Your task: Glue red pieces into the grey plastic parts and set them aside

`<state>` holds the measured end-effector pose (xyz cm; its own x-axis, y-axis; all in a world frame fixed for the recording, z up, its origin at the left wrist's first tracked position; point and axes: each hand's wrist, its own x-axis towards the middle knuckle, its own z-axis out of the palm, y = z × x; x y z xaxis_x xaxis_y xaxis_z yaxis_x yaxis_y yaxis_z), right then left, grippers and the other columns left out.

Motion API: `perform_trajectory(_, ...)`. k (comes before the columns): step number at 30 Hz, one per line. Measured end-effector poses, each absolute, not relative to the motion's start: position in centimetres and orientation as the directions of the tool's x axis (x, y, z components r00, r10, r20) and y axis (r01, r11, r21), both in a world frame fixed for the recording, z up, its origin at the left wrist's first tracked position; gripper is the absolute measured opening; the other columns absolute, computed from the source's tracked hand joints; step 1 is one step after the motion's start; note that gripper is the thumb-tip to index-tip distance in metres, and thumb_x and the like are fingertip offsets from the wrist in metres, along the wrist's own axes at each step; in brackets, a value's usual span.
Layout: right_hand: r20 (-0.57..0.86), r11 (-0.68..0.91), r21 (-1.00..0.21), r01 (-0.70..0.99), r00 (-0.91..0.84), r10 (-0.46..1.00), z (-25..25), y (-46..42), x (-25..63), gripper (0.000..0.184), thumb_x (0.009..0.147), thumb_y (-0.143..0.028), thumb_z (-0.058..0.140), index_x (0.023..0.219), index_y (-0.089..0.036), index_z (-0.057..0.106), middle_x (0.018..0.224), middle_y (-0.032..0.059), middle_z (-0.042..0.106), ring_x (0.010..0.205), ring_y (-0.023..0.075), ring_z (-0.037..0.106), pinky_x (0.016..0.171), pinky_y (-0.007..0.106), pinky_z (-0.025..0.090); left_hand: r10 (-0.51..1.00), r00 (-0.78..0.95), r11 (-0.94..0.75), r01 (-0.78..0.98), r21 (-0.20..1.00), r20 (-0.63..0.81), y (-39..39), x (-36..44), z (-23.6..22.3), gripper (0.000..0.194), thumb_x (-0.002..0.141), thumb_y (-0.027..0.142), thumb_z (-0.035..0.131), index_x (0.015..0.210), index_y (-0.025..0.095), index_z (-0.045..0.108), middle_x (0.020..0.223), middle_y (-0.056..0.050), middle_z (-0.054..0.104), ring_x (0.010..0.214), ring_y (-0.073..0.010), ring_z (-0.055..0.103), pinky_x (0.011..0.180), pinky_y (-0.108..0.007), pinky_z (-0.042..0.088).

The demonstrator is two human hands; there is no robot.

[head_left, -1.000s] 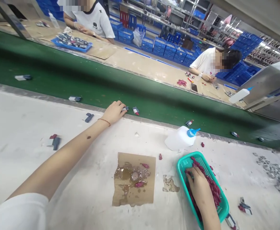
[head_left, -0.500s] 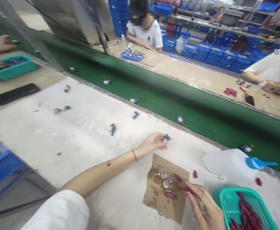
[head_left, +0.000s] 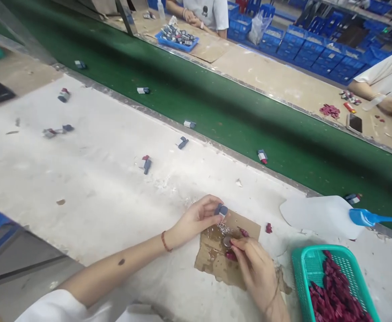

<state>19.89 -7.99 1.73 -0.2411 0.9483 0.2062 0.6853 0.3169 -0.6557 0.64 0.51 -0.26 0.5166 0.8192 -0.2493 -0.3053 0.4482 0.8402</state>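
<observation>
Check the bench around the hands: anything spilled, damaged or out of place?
Yes. The cardboard has a ragged lower edge and a glossy, wet-looking patch, as if liquid spilled. The bottle appears to lie on its side, blue nozzle pointing sideways. A red piece sits on the bench outside the green basket of similar pieces.

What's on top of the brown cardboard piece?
A round cap, two dark red pieces and wet patches show on the cardboard. The left hand covers its far left corner; the right hand covers part of its right side. Anything beneath them is hidden.
</observation>
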Motion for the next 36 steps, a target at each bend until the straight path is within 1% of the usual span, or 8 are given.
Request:
perform_trajectory(5,0.239,0.377,-0.545,0.749,-0.292,0.926,1.0,-8.0,19.5,0.023,0.101,-0.022,0.042,0.097,-0.023,0.065,0.081,0.0042,0.071,0.077,0.0193,0.070,0.070,0.030,0.057,0.814,0.499,0.465,-0.249,0.850,-0.298,0.2,0.2,-0.1,0.040,0.076,0.039,0.079,0.100,0.016,0.059,0.094,-0.007,0.072,0.089,-0.0198,0.068,0.083,-0.032,0.050)
perform_trajectory(11,0.169,0.333,-0.548,0.767,-0.289,0.942,0.9,-8.7,19.3,0.028,0.103,-0.021,0.037,0.091,-0.022,0.063,0.075,0.0037,0.066,0.068,0.0180,0.066,0.062,0.029,0.054,0.817,0.485,0.492,-0.303,0.816,-0.312,0.2,0.1,-0.2,0.044,0.073,0.032,0.083,0.108,0.018,0.061,0.090,-0.003,0.070,0.083,-0.0160,0.066,0.079,-0.028,0.049)
perform_trajectory(14,0.171,0.333,-0.587,0.738,-0.290,0.942,0.9,-8.6,19.0,0.028,0.102,-0.022,0.039,0.092,-0.021,0.064,0.074,0.0041,0.067,0.068,0.0184,0.066,0.063,0.030,0.054,0.797,0.509,0.527,-0.326,0.784,-0.324,0.3,0.1,0.1,0.049,0.074,0.031,0.082,0.117,0.019,0.061,0.091,-0.003,0.069,0.079,-0.0126,0.063,0.072,-0.024,0.047)
perform_trajectory(17,0.190,0.304,-0.683,0.664,-0.240,0.952,1.1,-8.3,18.9,0.024,0.100,-0.021,0.044,0.092,-0.021,0.066,0.076,0.0052,0.070,0.069,0.0185,0.068,0.064,0.029,0.056,0.731,0.570,0.627,-0.347,0.697,-0.374,0.4,-0.1,0.4,0.044,0.074,0.033,0.082,0.112,0.020,0.064,0.087,-0.001,0.067,0.078,-0.0134,0.065,0.068,-0.023,0.048)
perform_trajectory(21,0.092,0.088,-0.849,0.520,-0.019,0.996,1.8,-8.0,19.2,0.013,0.093,-0.024,0.059,0.089,-0.021,0.071,0.080,0.0060,0.075,0.071,0.0196,0.072,0.065,0.028,0.059,0.650,0.625,0.731,-0.359,0.580,-0.433,0.3,-0.2,0.6,0.035,0.070,0.035,0.085,0.093,0.018,0.066,0.081,0.000,0.064,0.077,-0.0143,0.067,0.067,-0.023,0.052)
perform_trajectory(23,0.027,-0.024,-0.913,0.407,0.119,0.992,2.0,-8.0,19.3,0.012,0.088,-0.029,0.066,0.085,-0.021,0.074,0.072,0.0048,0.075,0.062,0.0188,0.071,0.057,0.027,0.059,0.635,0.622,0.752,-0.363,0.551,-0.457,0.2,-0.2,0.6,0.036,0.066,0.036,0.088,0.088,0.016,0.066,0.079,0.001,0.065,0.072,-0.0115,0.064,0.063,-0.021,0.052)
perform_trajectory(28,-0.032,-0.079,-0.985,0.151,0.287,0.957,2.4,-8.1,18.6,0.015,0.081,-0.035,0.074,0.081,-0.020,0.076,0.060,0.0019,0.071,0.048,0.0158,0.068,0.046,0.023,0.057,0.628,0.598,0.757,-0.321,0.569,-0.498,-0.2,0.2,0.4,0.041,0.060,0.037,0.091,0.082,0.014,0.065,0.078,-0.001,0.068,0.068,-0.0093,0.062,0.058,-0.018,0.051)
perform_trajectory(36,0.014,-0.023,-0.993,0.117,0.307,0.952,2.6,-8.3,17.7,0.006,0.083,-0.024,0.072,0.086,-0.023,0.077,0.070,0.0016,0.072,0.054,0.0134,0.068,0.049,0.021,0.058,0.639,0.598,0.737,-0.296,0.608,-0.484,-1.2,0.7,0.3,0.042,0.060,0.038,0.090,0.080,0.014,0.061,0.075,0.001,0.068,0.065,-0.0086,0.062,0.061,-0.019,0.051)
